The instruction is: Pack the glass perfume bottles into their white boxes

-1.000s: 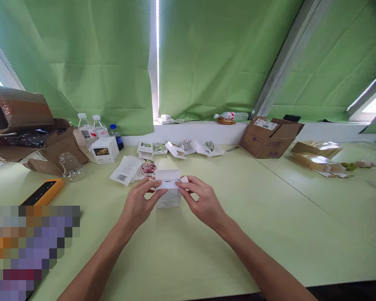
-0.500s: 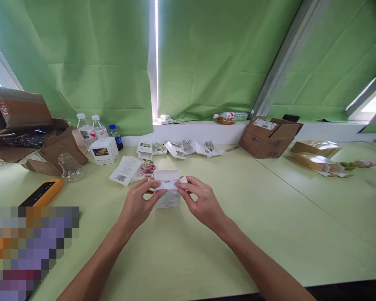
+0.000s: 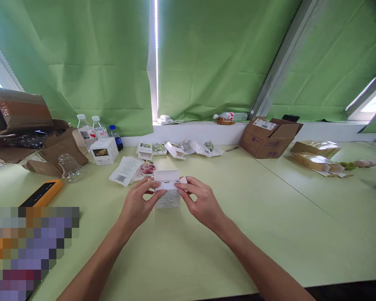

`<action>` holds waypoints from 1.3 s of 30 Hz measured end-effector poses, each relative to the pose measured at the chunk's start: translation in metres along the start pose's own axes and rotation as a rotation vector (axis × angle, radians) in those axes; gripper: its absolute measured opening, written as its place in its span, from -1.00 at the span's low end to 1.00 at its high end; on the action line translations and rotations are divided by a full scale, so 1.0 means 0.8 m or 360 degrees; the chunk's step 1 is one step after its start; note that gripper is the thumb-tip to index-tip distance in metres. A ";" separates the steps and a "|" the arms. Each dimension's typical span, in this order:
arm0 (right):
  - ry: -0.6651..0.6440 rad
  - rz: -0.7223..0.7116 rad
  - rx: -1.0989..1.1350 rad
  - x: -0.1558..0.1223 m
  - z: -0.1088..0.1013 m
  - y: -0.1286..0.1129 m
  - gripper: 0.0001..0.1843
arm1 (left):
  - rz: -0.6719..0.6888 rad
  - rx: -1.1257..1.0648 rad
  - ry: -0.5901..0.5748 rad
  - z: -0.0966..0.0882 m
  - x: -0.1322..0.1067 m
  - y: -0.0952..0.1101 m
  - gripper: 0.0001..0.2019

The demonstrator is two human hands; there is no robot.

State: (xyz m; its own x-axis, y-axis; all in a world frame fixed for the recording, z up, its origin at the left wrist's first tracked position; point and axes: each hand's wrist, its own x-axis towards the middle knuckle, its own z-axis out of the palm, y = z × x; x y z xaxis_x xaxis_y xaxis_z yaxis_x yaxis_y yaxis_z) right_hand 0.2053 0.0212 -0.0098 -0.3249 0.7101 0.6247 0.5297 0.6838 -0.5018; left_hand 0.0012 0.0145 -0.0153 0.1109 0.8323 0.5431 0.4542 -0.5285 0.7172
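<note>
A small white cardboard box point(image 3: 168, 200) stands upright on the pale green table, its top flaps raised and printed text on its near side. My left hand point(image 3: 142, 196) pinches the box's upper left edge between thumb and fingers. On the other side, my right hand point(image 3: 200, 198) grips the upper right edge in the same way. Most of what lies inside the box is hidden; only a small yellowish patch shows. Just behind it, a clear glass ball with red filling point(image 3: 147, 168) rests by a flattened white box with a barcode point(image 3: 125, 170).
Opened white boxes with clear balls point(image 3: 158, 148) line the back. White boxes point(image 3: 103, 151), bottles point(image 3: 114, 136), a clear jar point(image 3: 70, 168) and an orange-edged power strip point(image 3: 41, 194) are on the left. A cardboard carton point(image 3: 266, 138) and gold-coloured trays point(image 3: 315, 156) stand right.
</note>
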 end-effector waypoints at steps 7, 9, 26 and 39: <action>-0.0034 0.0057 -0.0012 -0.002 -0.001 -0.004 -0.73 | 0.0018 0.0146 0.0011 0.001 -0.003 0.001 -0.85; -0.0043 0.0065 -0.0009 -0.002 -0.001 -0.005 -0.73 | 0.0018 0.0155 0.0012 0.001 -0.003 0.001 -0.84; -0.0103 0.0360 0.0107 -0.003 -0.002 -0.011 -0.38 | -0.0283 -0.0123 -0.0031 -0.001 -0.001 0.013 -0.43; -0.0260 0.0397 0.0026 -0.003 0.004 0.001 -0.37 | -0.0415 -0.0301 -0.0238 -0.001 0.001 0.008 -0.68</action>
State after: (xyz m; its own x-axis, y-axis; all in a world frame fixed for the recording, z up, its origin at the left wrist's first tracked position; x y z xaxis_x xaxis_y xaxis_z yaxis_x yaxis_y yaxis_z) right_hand 0.2038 0.0204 -0.0135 -0.3087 0.8732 0.3772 0.5969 0.4866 -0.6379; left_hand 0.0036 0.0113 -0.0098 0.1476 0.9511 0.2713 0.3142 -0.3052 0.8990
